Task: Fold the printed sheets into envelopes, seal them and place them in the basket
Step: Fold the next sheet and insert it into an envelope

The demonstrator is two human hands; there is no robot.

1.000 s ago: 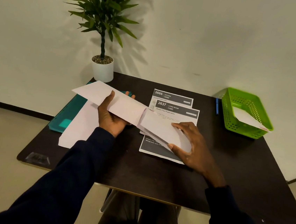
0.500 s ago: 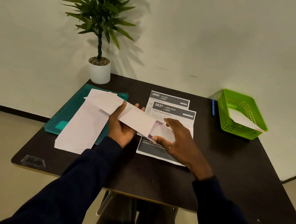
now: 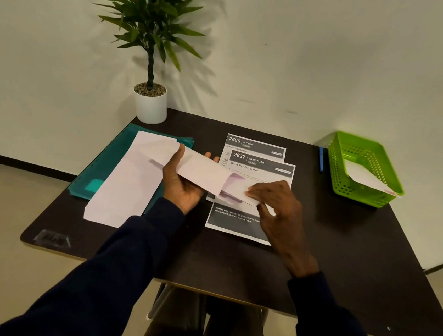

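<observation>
My left hand (image 3: 183,185) holds a long white envelope (image 3: 201,169) from below, thumb on top, above the table. My right hand (image 3: 277,201) pinches a folded white sheet (image 3: 235,190) whose left end sits inside the envelope's open right end. Under them lie two printed sheets, one headed 2637 (image 3: 259,165) and one headed 2666 (image 3: 255,145). At the far right stands a green basket (image 3: 353,151) with one white envelope (image 3: 366,179) inside.
A stack of blank envelopes (image 3: 128,188) lies on a teal folder (image 3: 105,166) at the left. A potted plant (image 3: 149,100) stands at the back left corner. A blue pen (image 3: 321,159) lies beside the basket. The dark table (image 3: 343,249) ends near my lap.
The folded sheet has slid further left into the envelope under my right hand's push. My left hand has kept hold of the envelope and brought it lower and closer.
</observation>
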